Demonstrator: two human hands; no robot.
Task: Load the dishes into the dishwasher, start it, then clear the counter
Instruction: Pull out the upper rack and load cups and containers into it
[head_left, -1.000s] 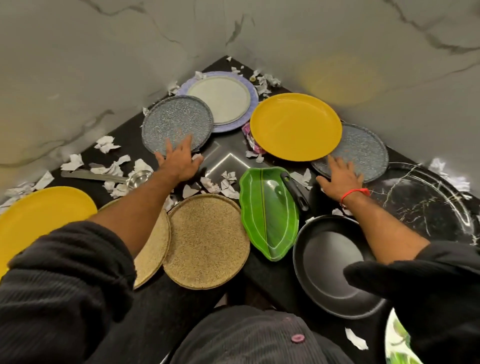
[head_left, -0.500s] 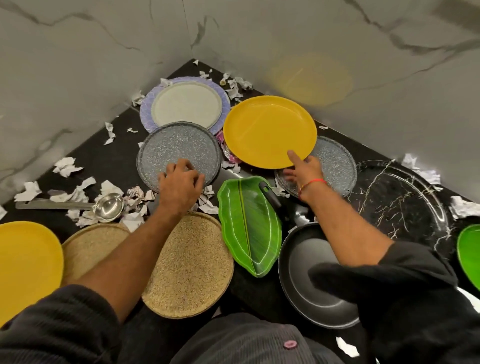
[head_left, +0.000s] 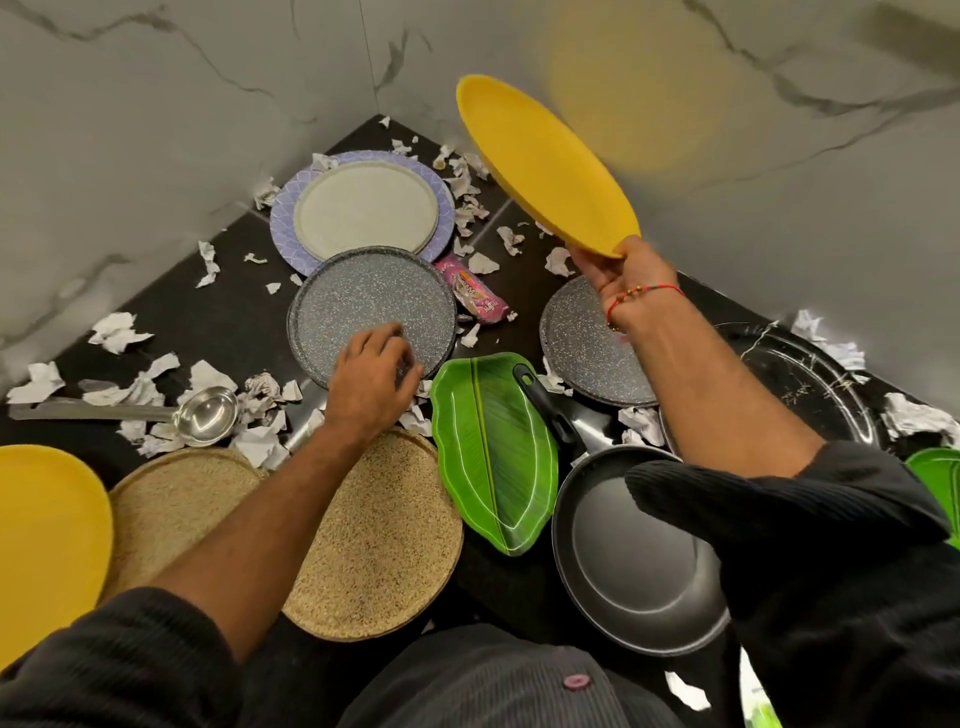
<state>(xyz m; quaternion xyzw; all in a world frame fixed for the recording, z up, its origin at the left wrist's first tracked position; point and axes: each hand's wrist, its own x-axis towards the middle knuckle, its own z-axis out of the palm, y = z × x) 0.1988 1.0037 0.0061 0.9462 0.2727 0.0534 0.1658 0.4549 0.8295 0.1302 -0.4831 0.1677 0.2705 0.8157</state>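
Observation:
My right hand grips the near rim of a yellow plate and holds it tilted in the air above the black counter. My left hand has its fingers curled round the near edge of a grey speckled plate lying on the counter. Behind it sits a cream plate on a lilac patterned plate. A second grey speckled plate lies under my right wrist. A green leaf-shaped plate, a black frying pan and two woven tan plates lie near me.
Torn paper scraps litter the counter corner, with a pink wrapper among them. A steel ladle lies at left, another yellow plate at the far left. A black marbled platter sits right. Marble walls close the corner.
My right hand has lifted the yellow plate off the counter and tilted it up, uncovering scraps and the wrapper. My left hand stays at the grey speckled plate's near edge.

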